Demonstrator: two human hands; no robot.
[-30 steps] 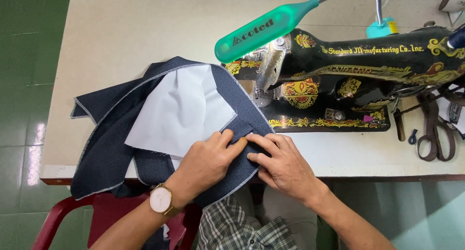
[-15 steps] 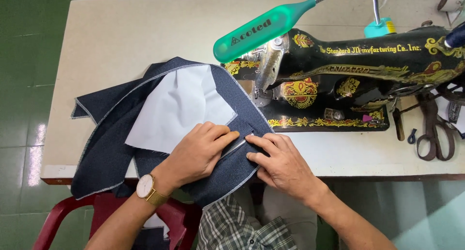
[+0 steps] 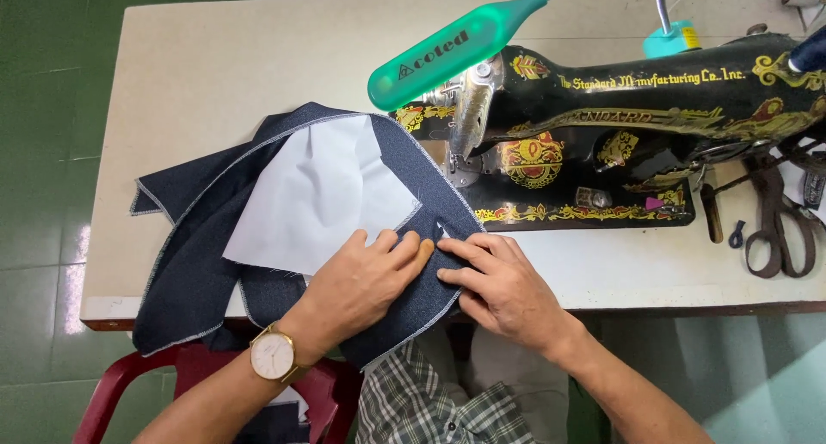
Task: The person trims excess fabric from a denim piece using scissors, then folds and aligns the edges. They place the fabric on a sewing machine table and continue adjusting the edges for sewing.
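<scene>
A dark navy cloth [image 3: 198, 263] with pale stitched edges lies over the table's front edge, with a white lining piece [image 3: 314, 194] on top of it. My left hand [image 3: 366, 285], with a gold watch on its wrist, presses flat on the navy cloth just below the white piece. My right hand [image 3: 503, 285] rests beside it, fingertips pinching a small fold of the cloth near a short white mark. Both hands sit just in front of a black sewing machine [image 3: 602, 143] with gold ornament.
A green lamp head [image 3: 447, 52] on a flexible neck hangs over the machine's needle end. Large dark scissors [image 3: 779, 225] lie at the table's right. The beige table [image 3: 224, 65] stands on a green floor. A red plastic chair [image 3: 129, 384] is below left.
My left hand has slid right along the cloth toward my right hand, and the fingertips now meet at the fold. The cloth shifted slightly.
</scene>
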